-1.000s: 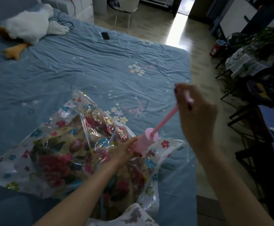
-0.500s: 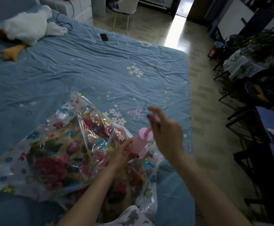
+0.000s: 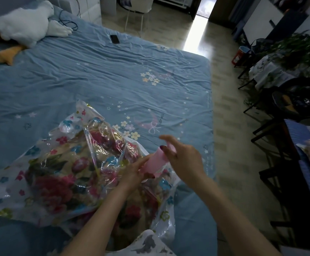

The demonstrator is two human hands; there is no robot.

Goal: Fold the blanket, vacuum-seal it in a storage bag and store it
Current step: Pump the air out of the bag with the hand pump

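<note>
While the pink hand pump (image 3: 155, 163) stands tilted on the storage bag (image 3: 45, 174) at lower centre, left hand (image 3: 134, 172) fingers curl round its base | right hand (image 3: 184, 159) fingers clamp its top | floral blanket (image 3: 58, 182) inside the bag, on the bed (image 3: 113, 71).

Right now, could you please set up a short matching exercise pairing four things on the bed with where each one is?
Things:
1. plush goose
2. phone
3. pink hand pump
4. floral blanket

Places:
A. inside the clear storage bag
B. far left corner of the bed
C. between the left hand and right hand
D. far edge of the bed, near the chair

Pairs: 1-B, 2-D, 3-C, 4-A
</note>
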